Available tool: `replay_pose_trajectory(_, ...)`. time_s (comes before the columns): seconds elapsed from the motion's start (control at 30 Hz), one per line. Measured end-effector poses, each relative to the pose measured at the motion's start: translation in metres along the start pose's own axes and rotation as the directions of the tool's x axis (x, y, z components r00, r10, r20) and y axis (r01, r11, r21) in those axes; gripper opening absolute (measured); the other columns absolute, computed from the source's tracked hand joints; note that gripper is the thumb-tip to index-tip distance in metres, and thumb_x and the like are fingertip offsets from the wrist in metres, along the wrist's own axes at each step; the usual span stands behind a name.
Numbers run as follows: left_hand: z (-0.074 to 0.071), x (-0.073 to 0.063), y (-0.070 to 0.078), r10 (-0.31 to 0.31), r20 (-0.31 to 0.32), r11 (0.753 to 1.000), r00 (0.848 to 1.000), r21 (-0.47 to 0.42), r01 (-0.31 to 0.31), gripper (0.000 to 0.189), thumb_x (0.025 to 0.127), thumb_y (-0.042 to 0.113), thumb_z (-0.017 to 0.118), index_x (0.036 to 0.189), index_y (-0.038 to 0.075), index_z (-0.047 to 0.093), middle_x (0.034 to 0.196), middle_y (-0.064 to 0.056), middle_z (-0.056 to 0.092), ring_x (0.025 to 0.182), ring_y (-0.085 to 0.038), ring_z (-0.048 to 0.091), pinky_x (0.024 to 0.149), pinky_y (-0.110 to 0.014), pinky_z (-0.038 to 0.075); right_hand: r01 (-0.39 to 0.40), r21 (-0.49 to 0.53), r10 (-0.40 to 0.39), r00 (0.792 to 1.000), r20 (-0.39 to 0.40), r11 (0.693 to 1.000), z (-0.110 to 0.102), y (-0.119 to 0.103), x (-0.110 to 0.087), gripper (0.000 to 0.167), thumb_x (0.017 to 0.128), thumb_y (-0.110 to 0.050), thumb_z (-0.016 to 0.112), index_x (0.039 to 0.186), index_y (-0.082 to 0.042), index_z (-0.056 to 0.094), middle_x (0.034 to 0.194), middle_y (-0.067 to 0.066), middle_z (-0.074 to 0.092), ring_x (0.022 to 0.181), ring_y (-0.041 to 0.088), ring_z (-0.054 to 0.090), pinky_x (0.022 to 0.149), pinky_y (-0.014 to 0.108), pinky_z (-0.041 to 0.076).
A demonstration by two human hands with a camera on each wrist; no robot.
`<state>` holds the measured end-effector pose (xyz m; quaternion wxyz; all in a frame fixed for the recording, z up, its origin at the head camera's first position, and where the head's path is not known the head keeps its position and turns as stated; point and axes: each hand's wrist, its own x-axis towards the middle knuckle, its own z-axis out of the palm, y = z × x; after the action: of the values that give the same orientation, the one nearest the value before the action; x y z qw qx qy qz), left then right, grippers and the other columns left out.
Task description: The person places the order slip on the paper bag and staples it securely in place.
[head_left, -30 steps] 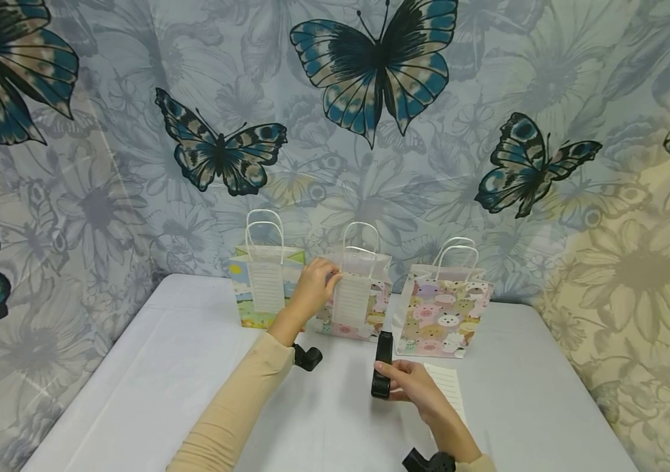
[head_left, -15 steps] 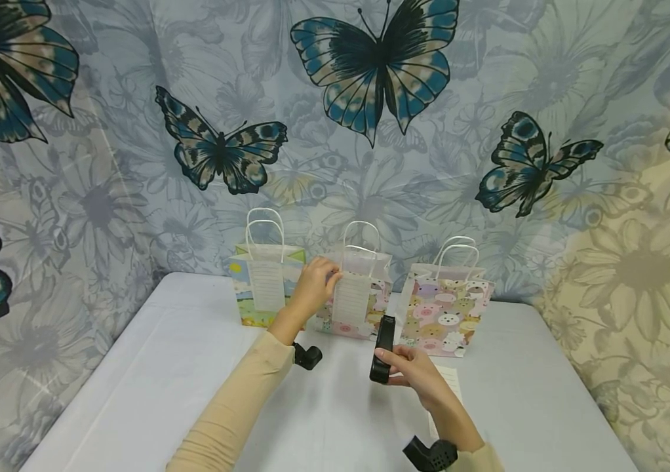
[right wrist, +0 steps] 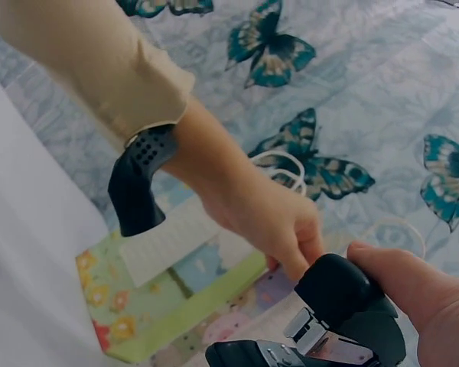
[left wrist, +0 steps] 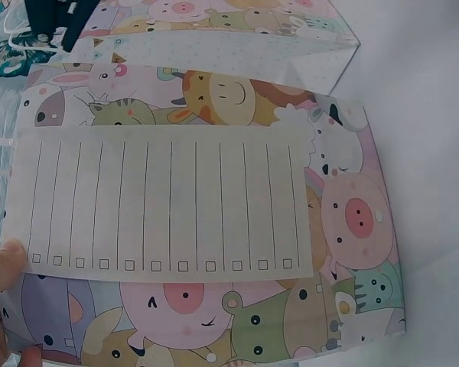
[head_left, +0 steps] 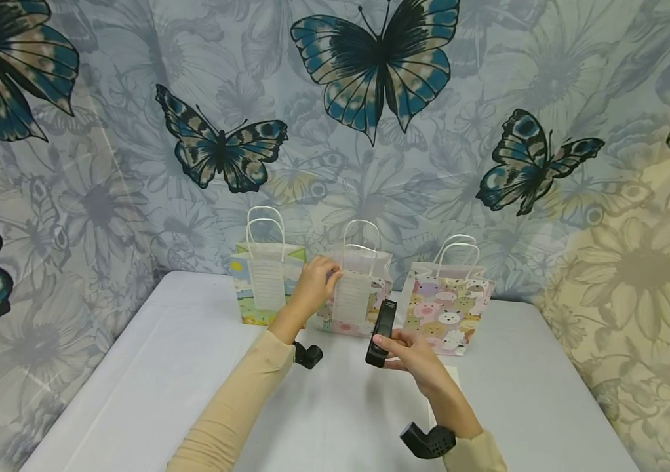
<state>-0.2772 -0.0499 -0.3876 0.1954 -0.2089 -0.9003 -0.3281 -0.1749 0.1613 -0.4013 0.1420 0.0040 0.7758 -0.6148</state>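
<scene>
At centre frame, the left hand (head_left: 313,280) pinches lined sheet (head_left: 351,298) against bag (left wrist: 359,222); right hand (head_left: 417,360) grips stapler (head_left: 381,333). Advise stapling flat.

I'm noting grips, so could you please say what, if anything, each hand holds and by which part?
The left hand pinches the lined sheet by its upper left corner against the middle bag; the right hand grips the stapler by its body.

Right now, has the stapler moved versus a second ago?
Yes: in the head view, the stapler, held in the right hand, has moved up the picture relative to the middle bag, which stands where it was.
</scene>
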Motion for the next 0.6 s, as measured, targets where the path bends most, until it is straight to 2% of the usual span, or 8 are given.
replay_pose_trajectory(0.4,0.000,0.000,0.001,0.013,-0.016,1.000,1.000,0.003,-0.013,0.019,0.096,0.017,0.058,0.102,0.002,0.068,0.107,-0.012,0.068,0.106,-0.028,0.059,0.096,-0.049,0.046,0.027,0.034,-0.027,1.000,0.002,0.999,-0.003,-0.019,0.001,0.058,0.094,-0.023,0.061,0.134,0.013,0.040,0.109,0.010,0.067,0.086,0.006,0.065,0.083,0.031,0.059)
replay_pose_trajectory(0.53,0.000,-0.001,0.000,0.010,-0.015,1.000,1.000,0.005,-0.010,0.019,0.096,0.017,0.058,0.102,0.002,0.068,0.107,-0.012,0.068,0.107,-0.028,0.059,0.098,-0.048,0.046,0.042,0.041,-0.042,0.999,-0.001,0.998,-0.005,-0.024,0.001,0.060,0.094,-0.022,0.061,0.136,0.014,0.037,0.112,0.013,0.065,0.086,0.005,0.065,0.083,0.030,0.059)
replay_pose_trajectory(0.6,0.001,-0.001,-0.001,0.011,-0.014,1.000,1.000,0.007,-0.011,0.019,0.096,0.017,0.058,0.103,0.002,0.068,0.107,-0.012,0.068,0.107,-0.028,0.059,0.098,-0.048,0.046,0.052,0.038,-0.052,0.999,0.002,0.998,-0.006,-0.026,0.002,0.060,0.095,-0.021,0.060,0.136,0.015,0.036,0.116,0.020,0.063,0.087,0.006,0.065,0.083,0.030,0.059)
